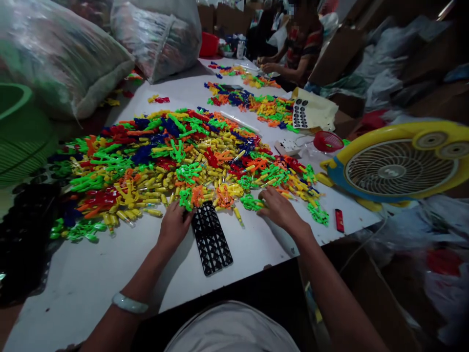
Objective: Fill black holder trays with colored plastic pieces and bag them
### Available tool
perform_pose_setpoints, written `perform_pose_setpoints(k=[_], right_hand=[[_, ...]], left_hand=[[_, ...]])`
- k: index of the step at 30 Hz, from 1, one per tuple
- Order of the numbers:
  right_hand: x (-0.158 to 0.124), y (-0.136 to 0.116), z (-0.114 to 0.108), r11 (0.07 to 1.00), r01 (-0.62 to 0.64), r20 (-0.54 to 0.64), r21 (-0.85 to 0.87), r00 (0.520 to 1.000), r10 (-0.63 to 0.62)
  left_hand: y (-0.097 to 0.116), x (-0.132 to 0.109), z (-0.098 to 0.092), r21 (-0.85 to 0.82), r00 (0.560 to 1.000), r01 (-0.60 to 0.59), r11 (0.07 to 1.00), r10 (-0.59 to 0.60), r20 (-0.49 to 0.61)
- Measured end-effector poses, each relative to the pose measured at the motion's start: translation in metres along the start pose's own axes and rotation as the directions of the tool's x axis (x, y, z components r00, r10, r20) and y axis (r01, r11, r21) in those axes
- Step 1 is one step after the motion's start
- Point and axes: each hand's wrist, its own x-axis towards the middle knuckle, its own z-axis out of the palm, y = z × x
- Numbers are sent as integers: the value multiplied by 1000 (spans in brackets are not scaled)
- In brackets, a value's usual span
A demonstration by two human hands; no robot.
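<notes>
A wide heap of small plastic pieces (157, 161) in green, yellow, red, blue and orange covers the middle of the table. At its near edge, my left hand (173, 225) has thumb and fingers closed about a green plastic figure (185, 197). Just right of that hand lies a black tray (212, 239) with rows of small hollows. My right hand (276, 208) has its fingers apart, thumb and forefinger beside another green plastic figure (250, 202); nothing shows in its grasp. Between the hands are an orange figure (224, 196) and a yellow-capped clear tube (238, 216).
A yellow and blue fan (395, 166) stands at right, near a red lighter (339, 220). Stacked black trays (27, 234) and a green basket (22, 127) are at left. Large filled bags (157, 39) sit behind. Another person (300, 44) works at the far end.
</notes>
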Motion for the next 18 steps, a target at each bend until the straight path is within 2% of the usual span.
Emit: perform_pose_setpoints(k=[2,6,10,12,16,18], right_hand=[[-6,-2,-2,998,-47,38,51,998,45],[-16,-17,3,991,-135,-41,-2,990,135],[-29,-22,3,992,-84,27,99,996,81],[-33,-18,0,987,-52,79,155,996,40],[-28,-17,-5,981,-82,190,177,981,48],[-23,-22,-6,988,-79,199,131,979,52]], left_hand=[[1,1,0,-4,1000,16,1000,-16,15],[3,1,0,-22,995,79,997,-78,57],[3,-5,-15,-108,990,66,992,-52,130],[4,-5,-30,-145,994,78,986,-66,88],[21,16,-60,-201,972,131,971,-166,-166],[35,36,-68,-250,982,81,965,-121,-148]])
